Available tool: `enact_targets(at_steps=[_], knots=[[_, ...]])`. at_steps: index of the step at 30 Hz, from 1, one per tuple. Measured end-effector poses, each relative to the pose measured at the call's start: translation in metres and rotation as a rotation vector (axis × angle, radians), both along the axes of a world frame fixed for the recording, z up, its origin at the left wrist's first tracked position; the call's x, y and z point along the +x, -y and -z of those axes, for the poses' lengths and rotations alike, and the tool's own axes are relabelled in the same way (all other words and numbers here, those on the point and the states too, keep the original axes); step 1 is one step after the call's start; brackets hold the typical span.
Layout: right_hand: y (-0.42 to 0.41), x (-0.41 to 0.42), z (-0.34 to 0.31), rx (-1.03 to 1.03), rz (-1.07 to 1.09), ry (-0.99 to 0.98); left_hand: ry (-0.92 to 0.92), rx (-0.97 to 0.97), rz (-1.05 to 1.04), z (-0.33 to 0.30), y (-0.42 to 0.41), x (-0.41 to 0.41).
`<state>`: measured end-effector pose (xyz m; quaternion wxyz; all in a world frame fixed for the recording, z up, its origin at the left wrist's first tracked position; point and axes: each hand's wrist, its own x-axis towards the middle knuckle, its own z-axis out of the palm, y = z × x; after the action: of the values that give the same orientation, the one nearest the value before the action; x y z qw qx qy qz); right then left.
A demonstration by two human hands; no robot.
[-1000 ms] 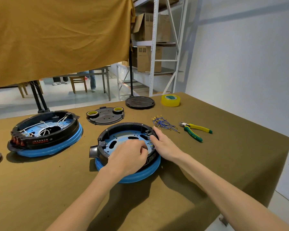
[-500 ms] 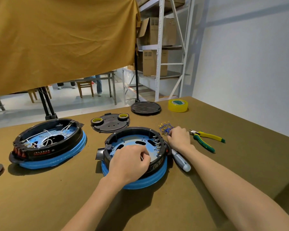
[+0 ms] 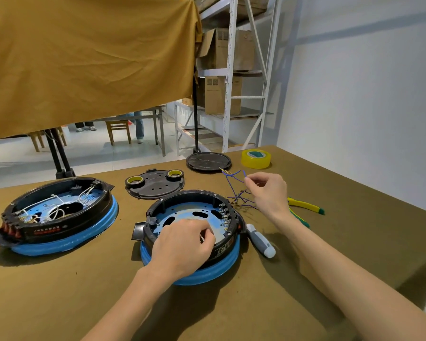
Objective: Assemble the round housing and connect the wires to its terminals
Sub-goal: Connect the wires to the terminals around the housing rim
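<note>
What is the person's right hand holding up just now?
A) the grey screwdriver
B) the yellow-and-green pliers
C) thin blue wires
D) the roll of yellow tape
C: the right hand pinches thin blue wires lifted off the table, while the pliers, the yellow tape roll and the screwdriver all lie on the table untouched.
</note>
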<state>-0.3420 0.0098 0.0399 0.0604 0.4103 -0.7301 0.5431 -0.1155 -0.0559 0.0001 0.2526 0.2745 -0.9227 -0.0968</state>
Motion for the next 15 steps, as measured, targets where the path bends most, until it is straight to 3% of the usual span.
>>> enact_targets(at_steps=[5, 15], knots=[[-0.003, 0.006, -0.006, -0.108, -0.054, 0.031, -0.014, 0.013, 0.011, -0.002, -0.001, 0.001], [-0.016, 0.014, -0.001, -0.055, -0.105, -0.101, -0.01, 0.162, -0.008, -0.001, 0.005, 0.0]])
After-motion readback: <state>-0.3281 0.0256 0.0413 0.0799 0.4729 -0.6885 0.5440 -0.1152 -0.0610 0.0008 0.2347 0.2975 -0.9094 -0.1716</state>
